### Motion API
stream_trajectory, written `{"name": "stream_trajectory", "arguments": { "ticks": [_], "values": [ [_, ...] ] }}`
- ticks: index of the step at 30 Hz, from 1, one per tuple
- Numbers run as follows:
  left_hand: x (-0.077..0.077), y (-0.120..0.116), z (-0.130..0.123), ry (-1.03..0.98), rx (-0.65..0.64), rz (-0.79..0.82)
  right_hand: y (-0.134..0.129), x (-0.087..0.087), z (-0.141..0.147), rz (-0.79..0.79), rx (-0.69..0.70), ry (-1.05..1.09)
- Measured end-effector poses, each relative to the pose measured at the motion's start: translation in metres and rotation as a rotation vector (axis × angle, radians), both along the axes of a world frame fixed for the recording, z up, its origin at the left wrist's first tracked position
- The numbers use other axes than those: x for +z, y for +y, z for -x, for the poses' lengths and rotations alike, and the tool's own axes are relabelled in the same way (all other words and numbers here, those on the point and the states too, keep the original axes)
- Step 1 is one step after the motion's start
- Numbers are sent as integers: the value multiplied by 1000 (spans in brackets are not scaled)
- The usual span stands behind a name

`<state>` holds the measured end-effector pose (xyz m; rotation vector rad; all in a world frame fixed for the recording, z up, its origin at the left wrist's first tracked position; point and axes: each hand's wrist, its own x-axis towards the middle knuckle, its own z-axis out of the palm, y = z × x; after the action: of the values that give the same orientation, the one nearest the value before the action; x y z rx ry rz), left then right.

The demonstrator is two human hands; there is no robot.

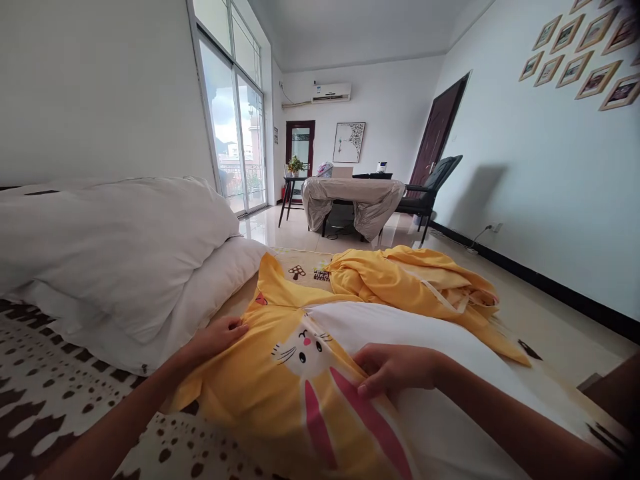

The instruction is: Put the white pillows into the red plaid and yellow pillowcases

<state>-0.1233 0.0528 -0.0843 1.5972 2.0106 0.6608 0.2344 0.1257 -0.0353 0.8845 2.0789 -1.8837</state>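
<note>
A yellow pillowcase (250,380) printed with a white rabbit's face and pink ears lies before me, partly over a white pillow (425,333). My left hand (223,335) grips the pillowcase's left edge, fingers curled. At its open side, my right hand (395,368) pinches the pillowcase edge between thumb and fingers, beside the bare white pillow. Much of the pillow is covered by the yellow cloth. Beyond it, a bunched yellow cloth (400,267) with pale ties lies on the bed.
White bedding (125,247) is piled at the left on a brown-spotted sheet (165,440). Past the bed stand a cloth-covered table (320,190) and a black chair (433,187). A sliding glass door (235,127) is at the left, and a wall runs along the right.
</note>
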Motion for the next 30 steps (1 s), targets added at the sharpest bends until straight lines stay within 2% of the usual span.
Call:
{"name": "stream_trajectory", "arguments": {
  "ticks": [4,6,9,14,18,20,25,27,30],
  "values": [
    [3,-1,9,-82,7,-59,2,-1,7,25,25,-26],
    [2,2,10,-58,70,-84,1,-5,8,54,37,-9],
    [-5,7,9,-16,166,-15,0,-11,8,39,40,-19],
    [-19,11,8,-85,115,-17,-3,-15,7,-39,58,-50],
    [-19,9,16,-111,113,-79,-3,-16,8,-13,55,-32],
    [-18,10,20,-48,127,-140,-3,-18,8,-15,65,-22],
    [-21,18,28,259,142,-277,-5,-31,6,-11,109,2],
    [-22,23,35,365,108,-288,-11,-39,3,-5,120,33],
    [-24,28,50,484,20,-298,-29,-49,0,120,121,121]
  ]
}}
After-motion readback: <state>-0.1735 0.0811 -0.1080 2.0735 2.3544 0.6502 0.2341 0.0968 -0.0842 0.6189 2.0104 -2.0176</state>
